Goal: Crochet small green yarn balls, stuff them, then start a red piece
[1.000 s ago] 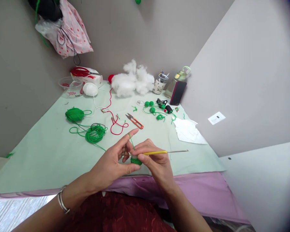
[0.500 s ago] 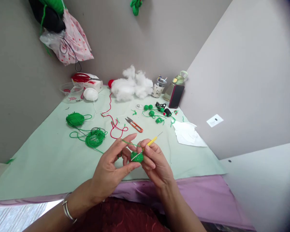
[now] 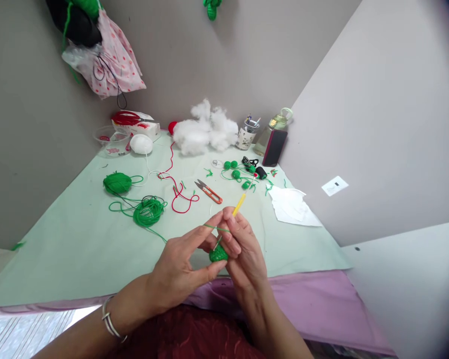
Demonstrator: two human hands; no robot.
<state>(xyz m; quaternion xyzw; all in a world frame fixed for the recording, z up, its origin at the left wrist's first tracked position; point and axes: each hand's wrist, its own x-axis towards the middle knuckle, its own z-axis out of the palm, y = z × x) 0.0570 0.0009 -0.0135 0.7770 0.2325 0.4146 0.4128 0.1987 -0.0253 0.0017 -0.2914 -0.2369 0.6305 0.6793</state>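
My left hand (image 3: 183, 257) pinches a small green crocheted piece (image 3: 218, 253) between thumb and fingers, just above the table's front edge. A strand of green yarn (image 3: 215, 228) runs taut over its raised index finger. In my right hand (image 3: 245, 244) is a crochet hook with a yellow grip (image 3: 239, 204), gripped near its middle. Its lower metal end touches the green piece, and its other end points up and away. Exactly how the hook's tip sits in the stitches is too small to tell. Loose green yarn (image 3: 148, 212) lies beyond my left hand.
Orange thread snips (image 3: 208, 192) and red yarn (image 3: 185, 204) lie ahead of my hands. Several small green balls (image 3: 236, 174) are at the back right, near a phone (image 3: 275, 148) and torn white paper (image 3: 294, 207). White stuffing (image 3: 205, 130) is heaped against the wall.
Both hands have shifted slightly right with the green piece. The crochet hook has swung steeper, its far end now pointing more upward, and my left index finger has come closer to my right hand.
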